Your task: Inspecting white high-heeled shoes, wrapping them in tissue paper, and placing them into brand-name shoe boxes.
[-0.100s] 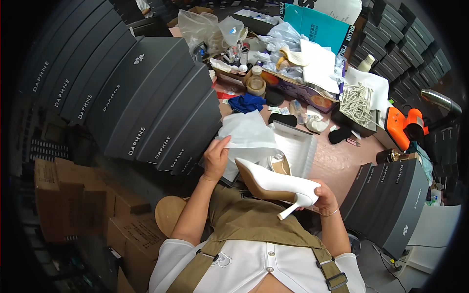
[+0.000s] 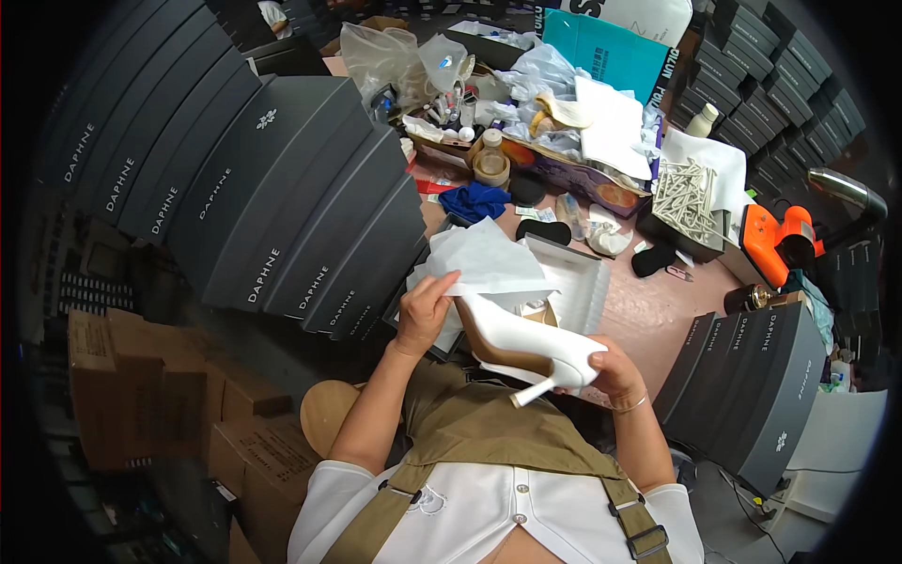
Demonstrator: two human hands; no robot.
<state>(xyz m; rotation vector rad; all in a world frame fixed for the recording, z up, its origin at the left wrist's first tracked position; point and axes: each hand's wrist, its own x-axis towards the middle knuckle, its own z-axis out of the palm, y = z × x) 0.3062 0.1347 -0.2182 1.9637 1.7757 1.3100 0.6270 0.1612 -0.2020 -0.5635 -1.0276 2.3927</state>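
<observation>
My right hand is closed round the heel end of a white high-heeled shoe. The shoe lies on its side in the air, its tan sole toward me and its toe pointing left. A sheet of white tissue paper is pinched in my left hand, just beside the shoe's toe. Behind the shoe stands an open shoebox with a white inside. Part of a second shoe with a tan inside shows there, mostly hidden by the raised one.
Tall stacks of dark shoeboxes rise on the left, with a shorter stack at right. On the pink table are a blue cloth, a bottle, a box of white sticks and an orange tool. Cardboard cartons sit lower left.
The shoe has shifted left in my right hand's hold, its toe now against the paper's edge. My left hand and the tissue paper have moved slightly right, over more of the open box.
</observation>
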